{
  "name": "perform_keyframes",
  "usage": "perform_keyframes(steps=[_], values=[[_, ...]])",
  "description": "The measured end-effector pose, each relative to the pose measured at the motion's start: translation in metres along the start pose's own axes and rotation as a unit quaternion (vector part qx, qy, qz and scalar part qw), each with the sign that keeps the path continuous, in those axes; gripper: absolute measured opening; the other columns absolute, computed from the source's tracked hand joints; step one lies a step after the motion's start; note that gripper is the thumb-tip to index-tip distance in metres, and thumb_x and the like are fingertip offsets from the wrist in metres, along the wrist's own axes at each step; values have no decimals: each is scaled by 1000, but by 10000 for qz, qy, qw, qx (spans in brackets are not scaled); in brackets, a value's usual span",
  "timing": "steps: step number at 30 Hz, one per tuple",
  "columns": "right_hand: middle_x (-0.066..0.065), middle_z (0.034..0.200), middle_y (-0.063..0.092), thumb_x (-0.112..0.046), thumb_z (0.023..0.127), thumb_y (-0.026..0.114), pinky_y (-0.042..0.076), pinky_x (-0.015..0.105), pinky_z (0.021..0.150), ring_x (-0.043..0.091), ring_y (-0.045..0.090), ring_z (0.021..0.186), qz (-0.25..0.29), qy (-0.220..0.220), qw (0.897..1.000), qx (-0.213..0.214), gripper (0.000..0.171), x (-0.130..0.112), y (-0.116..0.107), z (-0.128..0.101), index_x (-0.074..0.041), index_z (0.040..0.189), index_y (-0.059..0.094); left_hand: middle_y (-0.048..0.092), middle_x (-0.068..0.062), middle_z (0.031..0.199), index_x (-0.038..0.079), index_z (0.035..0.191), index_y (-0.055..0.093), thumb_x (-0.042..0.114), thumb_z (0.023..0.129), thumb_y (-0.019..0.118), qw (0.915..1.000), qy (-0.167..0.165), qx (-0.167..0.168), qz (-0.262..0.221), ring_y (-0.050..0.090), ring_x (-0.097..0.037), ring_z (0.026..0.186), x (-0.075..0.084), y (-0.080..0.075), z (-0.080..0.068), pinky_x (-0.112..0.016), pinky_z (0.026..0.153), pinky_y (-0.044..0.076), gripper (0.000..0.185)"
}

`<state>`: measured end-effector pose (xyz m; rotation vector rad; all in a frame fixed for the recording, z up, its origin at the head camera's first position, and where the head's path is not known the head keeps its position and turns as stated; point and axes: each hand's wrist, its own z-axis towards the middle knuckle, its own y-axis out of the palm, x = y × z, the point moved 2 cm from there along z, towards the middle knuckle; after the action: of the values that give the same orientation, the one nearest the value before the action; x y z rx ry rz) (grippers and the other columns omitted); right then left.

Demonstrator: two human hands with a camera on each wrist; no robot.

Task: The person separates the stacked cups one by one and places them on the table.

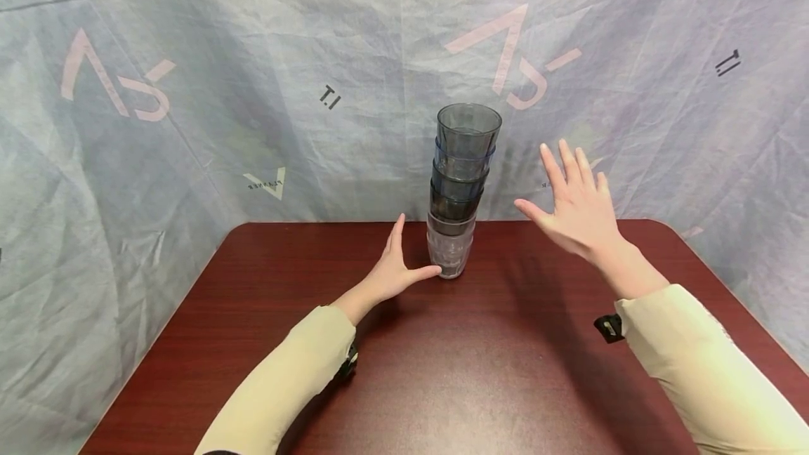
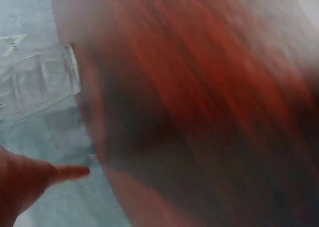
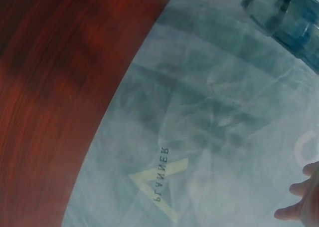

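Observation:
A tall stack of several glasses (image 1: 459, 192) stands upright near the far edge of the table, leaning slightly right toward its top. Its lowest glass (image 1: 450, 250) is clear, those above are dark or bluish, and a grey tinted tumbler (image 1: 469, 133) tops it. Just left of the base, my left hand (image 1: 388, 272) has its fingers spread, and the thumb reaches across toward the bottom glass. A gap shows between that hand and the clear glass (image 2: 42, 80) in the left wrist view. My right hand (image 1: 580, 209) is raised right of the stack, fingers spread, holding nothing.
The dark red wooden table (image 1: 455, 378) has its far edge close behind the stack. A grey-white printed cloth (image 1: 354, 34) hangs behind and at both sides. Each sleeve has a dark device at its wrist, such as the right wrist device (image 1: 609, 328).

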<state>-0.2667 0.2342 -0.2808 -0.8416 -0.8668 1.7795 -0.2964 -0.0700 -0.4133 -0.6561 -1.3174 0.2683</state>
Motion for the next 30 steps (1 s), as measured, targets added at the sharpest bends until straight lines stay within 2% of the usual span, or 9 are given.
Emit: perform_keyframes(steps=[5,9,13,16,19,23,28,30], values=[[15,160,12,-62,92,48,12,68,106,36,8,145,553,64,9978,356,86,-2,3,6,-19,157,12,4,-12,161,26,155,-8,37,76,84,9959,318,-60,-850,15,-32,145,-2,13,13,-49,111,24,122],[14,159,16,-64,93,44,15,64,108,36,13,145,994,98,9926,695,84,-5,5,11,-17,157,15,7,-23,158,16,155,-7,23,76,86,9910,434,-172,-1255,20,-37,143,-3,25,22,-48,111,25,121],[11,159,18,-65,93,44,17,61,109,30,16,145,1508,120,9839,948,84,-11,8,16,-17,156,16,15,-19,157,14,154,-4,18,76,85,9887,477,-248,-1396,26,-33,141,-3,35,28,-47,111,26,118],[7,160,18,-64,93,45,18,62,108,26,16,145,1969,215,9751,996,84,-17,10,20,-18,157,15,25,-14,154,16,153,0,20,77,85,9904,467,-241,-1276,32,-27,138,0,39,30,-45,109,29,114],[6,158,22,-60,94,48,20,60,108,24,20,144,2501,284,9617,1084,82,-23,12,24,-20,157,15,31,-13,151,18,152,3,23,77,84,9935,425,-191,-1036,36,-25,135,2,42,30,-43,108,32,110],[8,155,28,-59,93,51,22,52,110,27,29,140,3250,150,9364,1316,83,-33,16,34,-18,156,16,35,-15,148,18,151,7,26,80,82,9957,374,-102,-846,39,-27,133,2,44,31,-44,107,33,103],[13,154,29,-71,86,50,25,53,108,31,32,138,4046,-87,9041,1371,97,-44,21,47,-13,155,15,37,-16,147,17,151,9,27,83,80,9964,352,-67,-767,39,-27,134,2,45,32,-43,106,34,99],[14,153,29,-73,85,50,28,54,107,31,33,138,4248,-134,8952,1339,100,-47,22,52,-12,155,13,36,-16,148,17,151,9,27,83,79,9965,369,-62,-743,39,-27,134,2,45,32,-43,107,34,98]])
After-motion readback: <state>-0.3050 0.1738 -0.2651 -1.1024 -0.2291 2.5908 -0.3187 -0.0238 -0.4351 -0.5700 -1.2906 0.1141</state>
